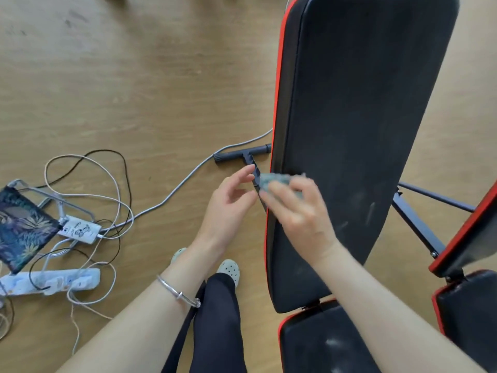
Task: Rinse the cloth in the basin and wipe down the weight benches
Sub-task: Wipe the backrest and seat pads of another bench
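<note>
grey-green cloth (277,181): small bunched rag, pressed to the left edge of the backrest, roughly midway along it; part of it is hidden under fingers.
right hand (298,214): fingers curled over the cloth, gripping it. the hand is blurred, so i cannot read the exact pinch.
left hand (228,205): holds nothing, fingers loosely extended, just beside the cloth and off the pad's edge.
black padded backrest with red piping (363,103): tilted up; pale streaks show on its lower right area.
black seat pad (322,343): below the backrest, pale smears on it.
second red-trimmed bench (468,238): at the right edge, only partly in view.
basin: not in view.
step, my judgement: edge wipe of the first bench; most of its surface and the second bench are yet to be done.
risk, water: white power strip (51,282) and tangled cables (113,189) lie on the wooden floor (134,76) to the left; a dripping cloth carried over them could wet live sockets.
risk, footing: a grey cable (172,189) runs toward the bench beside the black foot bar (242,154); a step there could catch it.
risk, coverage: a cloth bunched this small may skip the streaks.
</note>
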